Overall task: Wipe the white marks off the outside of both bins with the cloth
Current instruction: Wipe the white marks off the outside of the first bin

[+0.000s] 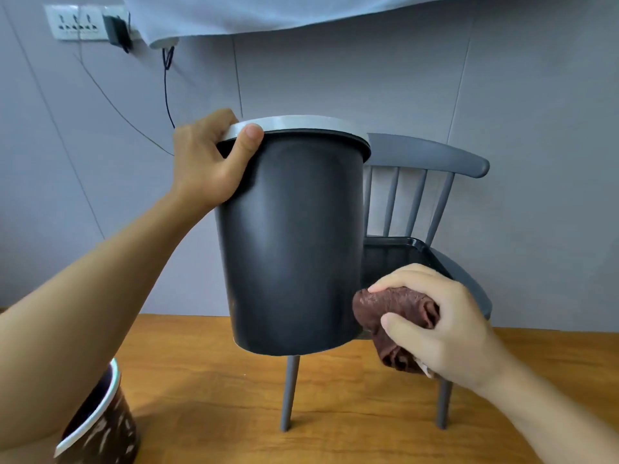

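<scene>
While the left hand (pixel 214 162) grips the bin's (pixel 294 236) rim, the right hand (pixel 438 329) pinches the cloth (pixel 392 313)

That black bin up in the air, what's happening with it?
A person is cleaning it. Their left hand grips the dark grey bin by its white rim and holds it up off the wooden floor. Their right hand holds a bunched brown cloth against the bin's lower right side. The side facing us looks mostly clean. A second bin, still streaked with white marks, stands on the floor at the lower left. Behind is a grey chair with a black tray on its seat.
</scene>
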